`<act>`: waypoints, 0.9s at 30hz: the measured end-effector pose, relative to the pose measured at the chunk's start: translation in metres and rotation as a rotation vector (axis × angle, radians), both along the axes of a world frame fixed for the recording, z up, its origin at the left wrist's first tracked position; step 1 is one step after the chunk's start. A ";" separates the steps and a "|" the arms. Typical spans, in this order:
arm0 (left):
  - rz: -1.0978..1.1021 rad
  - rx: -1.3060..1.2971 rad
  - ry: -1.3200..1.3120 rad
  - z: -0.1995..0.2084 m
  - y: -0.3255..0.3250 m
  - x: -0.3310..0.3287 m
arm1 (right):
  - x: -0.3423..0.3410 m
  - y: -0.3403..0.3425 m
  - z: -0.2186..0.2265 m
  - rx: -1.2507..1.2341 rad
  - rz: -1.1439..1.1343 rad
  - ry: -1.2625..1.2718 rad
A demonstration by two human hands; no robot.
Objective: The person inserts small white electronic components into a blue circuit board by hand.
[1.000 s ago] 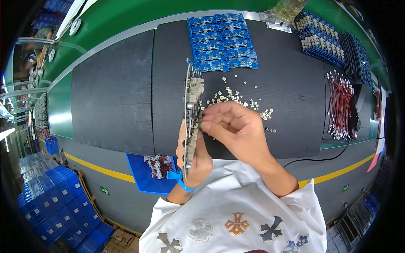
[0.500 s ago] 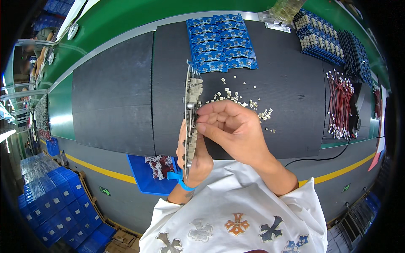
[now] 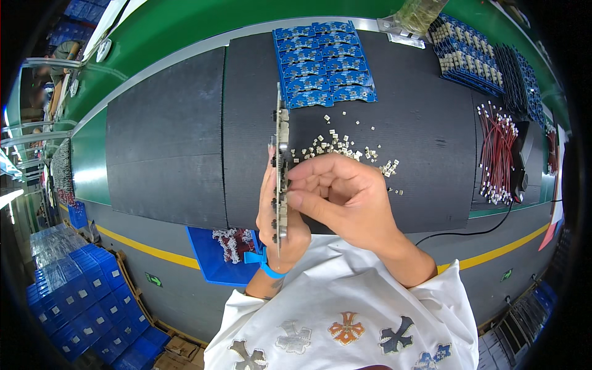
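A circuit board panel [image 3: 282, 139] stands on edge above the bench, seen almost edge-on, with pale connectors along its right side and small dark parts on its left. My left hand [image 3: 266, 209] grips it from the left and below, a blue band around the wrist. Thumb and forefinger of my right hand [image 3: 345, 194] are pinched against the panel's right side; anything between those fingertips is too small or hidden to make out. Loose cream connectors [image 3: 333, 145] lie scattered on the black mat just beyond my right hand.
A blue circuit board panel [image 3: 324, 65] lies flat at the back. Stacked populated panels [image 3: 467, 55] stand at the back right, with red-and-black wire bundles [image 3: 497, 154] nearer. A blue bin [image 3: 213, 256] of wired parts sits below the bench's front edge, left of me.
The panel has turned more edge-on and upright, so less of its right face shows. My right thumb has shifted slightly nearer to me along the board.
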State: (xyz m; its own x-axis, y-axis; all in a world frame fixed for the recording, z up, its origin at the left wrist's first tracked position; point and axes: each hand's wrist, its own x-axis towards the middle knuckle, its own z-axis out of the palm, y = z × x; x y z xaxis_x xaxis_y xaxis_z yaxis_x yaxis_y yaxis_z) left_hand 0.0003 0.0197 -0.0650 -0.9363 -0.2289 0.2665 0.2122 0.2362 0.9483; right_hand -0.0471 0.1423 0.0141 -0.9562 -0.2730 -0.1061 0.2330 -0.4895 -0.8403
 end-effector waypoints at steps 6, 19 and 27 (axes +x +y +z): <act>-0.009 0.036 -0.113 0.013 0.004 0.001 | -0.002 0.003 0.004 0.004 0.054 -0.026; -0.007 -0.165 -0.112 0.022 0.002 -0.005 | -0.005 0.004 -0.001 0.011 -0.001 -0.021; -0.057 0.036 -0.184 0.001 -0.003 0.001 | -0.001 0.006 0.013 -0.095 -0.008 0.079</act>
State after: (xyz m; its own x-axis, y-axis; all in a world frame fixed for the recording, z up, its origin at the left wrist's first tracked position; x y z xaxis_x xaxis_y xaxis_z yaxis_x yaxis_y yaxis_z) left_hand 0.0015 0.0165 -0.0636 -0.9802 -0.1803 0.0821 0.0464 0.1939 0.9799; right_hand -0.0483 0.1480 0.0271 -0.9626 -0.2709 -0.0042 0.1638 -0.5694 -0.8056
